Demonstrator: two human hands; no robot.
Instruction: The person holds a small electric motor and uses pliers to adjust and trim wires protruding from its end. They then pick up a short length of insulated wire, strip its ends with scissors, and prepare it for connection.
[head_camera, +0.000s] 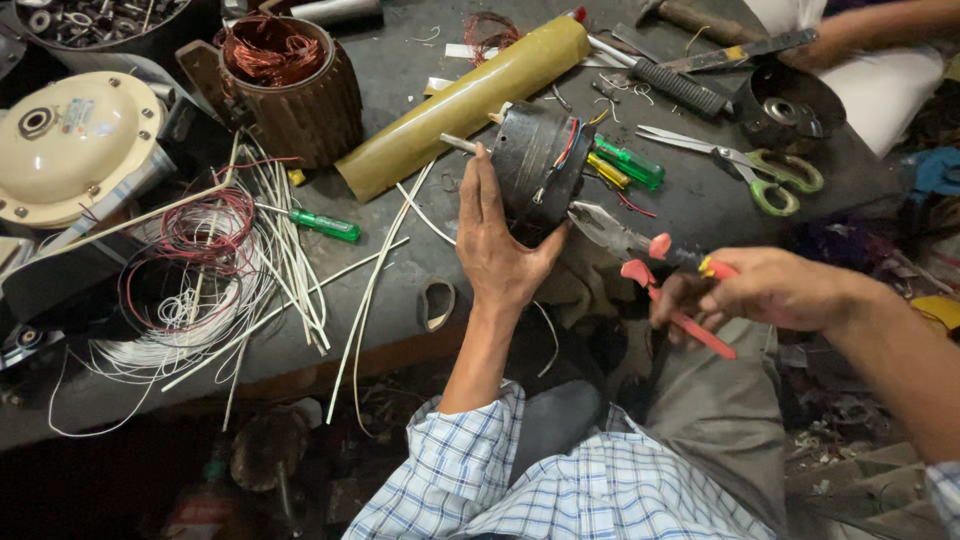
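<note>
I see my left hand (497, 248) wrapped around the dark motor (540, 165) at the counter (700, 200) edge, twelve o'clock. At three o'clock, my right hand (765, 290) grips red-handled pliers (650, 255), jaws pointing at the motor.

A small rectangular label (77, 113), pale with grey and reddish print too small to make out, is stuck on the sloping top of the round cream-coloured metal motor housing (70, 145) at the left edge of the workbench, just right of its dark central hub.
</note>
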